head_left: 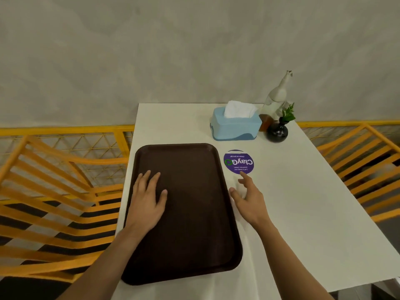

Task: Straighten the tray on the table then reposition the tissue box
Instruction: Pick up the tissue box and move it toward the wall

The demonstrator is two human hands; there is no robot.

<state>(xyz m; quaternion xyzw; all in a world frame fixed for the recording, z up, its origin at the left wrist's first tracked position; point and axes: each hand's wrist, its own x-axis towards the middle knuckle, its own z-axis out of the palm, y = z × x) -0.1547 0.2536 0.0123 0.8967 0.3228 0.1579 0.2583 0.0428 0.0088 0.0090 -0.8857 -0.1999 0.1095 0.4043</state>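
A dark brown tray [194, 224] lies on the left side of the white table [303, 202], its long side running away from me. My left hand [149, 198] rests flat on the tray's left half, fingers spread. Just off the tray's right edge hovers my right hand [249, 198], fingers apart and holding nothing. The light blue tissue box [234, 126], with white tissue sticking out of its top, stands at the far end of the table, beyond the tray's far right corner.
A round purple sticker [238, 162] is on the table between tray and tissue box. Right of the box stand a small black vase [277, 131] with green leaves, a pale bottle [276, 98] and a brown block. Yellow slatted chairs [54, 202] flank the table.
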